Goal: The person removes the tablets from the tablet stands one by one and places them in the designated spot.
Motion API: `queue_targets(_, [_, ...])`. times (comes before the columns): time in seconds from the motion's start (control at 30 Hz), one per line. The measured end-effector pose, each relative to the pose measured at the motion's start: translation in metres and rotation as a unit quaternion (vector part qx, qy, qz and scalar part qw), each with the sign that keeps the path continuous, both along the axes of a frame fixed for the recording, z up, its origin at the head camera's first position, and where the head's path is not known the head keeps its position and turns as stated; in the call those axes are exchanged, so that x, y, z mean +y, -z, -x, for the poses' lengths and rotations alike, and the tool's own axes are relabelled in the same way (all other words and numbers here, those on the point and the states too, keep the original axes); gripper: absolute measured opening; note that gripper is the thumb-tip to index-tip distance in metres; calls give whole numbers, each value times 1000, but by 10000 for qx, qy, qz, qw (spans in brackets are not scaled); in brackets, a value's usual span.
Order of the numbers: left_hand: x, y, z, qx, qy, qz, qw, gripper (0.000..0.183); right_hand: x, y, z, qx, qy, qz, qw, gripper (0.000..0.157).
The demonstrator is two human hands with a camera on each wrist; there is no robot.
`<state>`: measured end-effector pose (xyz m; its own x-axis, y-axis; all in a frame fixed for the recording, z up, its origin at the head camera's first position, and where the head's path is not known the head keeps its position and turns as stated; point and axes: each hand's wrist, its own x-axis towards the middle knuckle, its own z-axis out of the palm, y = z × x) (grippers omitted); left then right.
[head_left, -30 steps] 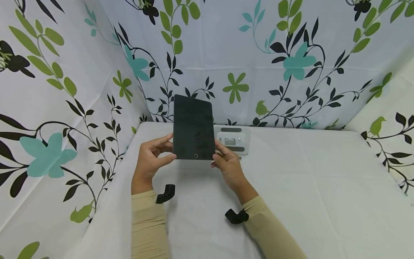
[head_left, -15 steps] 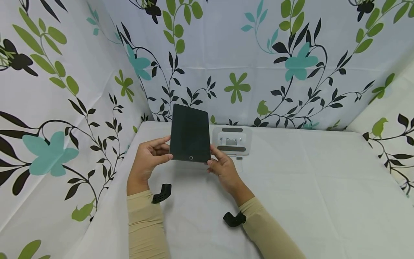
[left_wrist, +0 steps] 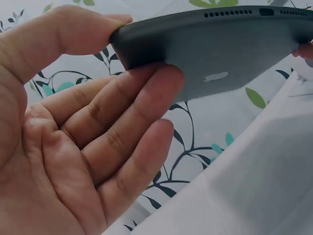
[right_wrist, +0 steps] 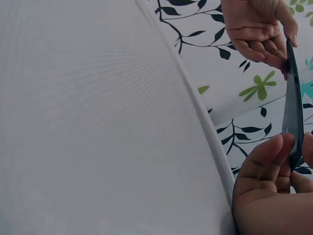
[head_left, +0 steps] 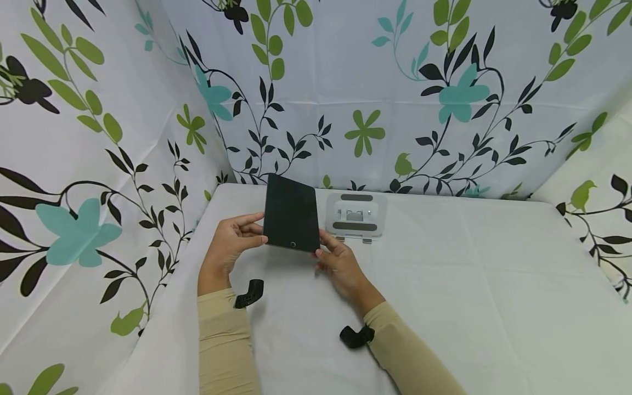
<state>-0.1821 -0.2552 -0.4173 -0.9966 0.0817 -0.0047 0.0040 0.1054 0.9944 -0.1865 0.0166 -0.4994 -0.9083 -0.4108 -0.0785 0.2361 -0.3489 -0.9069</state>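
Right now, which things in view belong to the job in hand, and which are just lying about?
Part of the job:
Black tablet, held between left hand and right hand

Lying about:
White base with grey pads, perhaps a folded stand; untouched, though it may belong
Leaf-print fabric, backdrop
White tablecloth

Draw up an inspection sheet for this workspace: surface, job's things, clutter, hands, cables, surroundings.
Surface: white-covered table, faint creases.
Job's things: black tablet, held tilted off the table, screen toward the head camera.
Clutter: one flat white-and-grey item with two dark strips, lying beyond the right hand; purpose unclear.
Hands: left hand pinches the tablet's left edge; right hand pinches its lower right corner.
Cables: nothing seen.
Surroundings: fabric printed with leaves, flowers and birds, behind and at both sides.
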Motion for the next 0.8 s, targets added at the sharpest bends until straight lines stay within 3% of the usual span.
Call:
queue_targets(0.23, [-1, 12, 5, -228, -135, -6, 9996, 62, 1, 2, 2, -537, -37, 159, 9984, 62])
queue_targets(0.53, [-4, 37, 11, -597, -53, -560, 9966, 64, 1, 9, 5, -869, -12, 347, 9956, 62])
queue_targets(0.8, [-7, 47, 15, -1014, -202, -757, 9918, 65, 0, 10, 7, -954, 51, 253, 9951, 62])
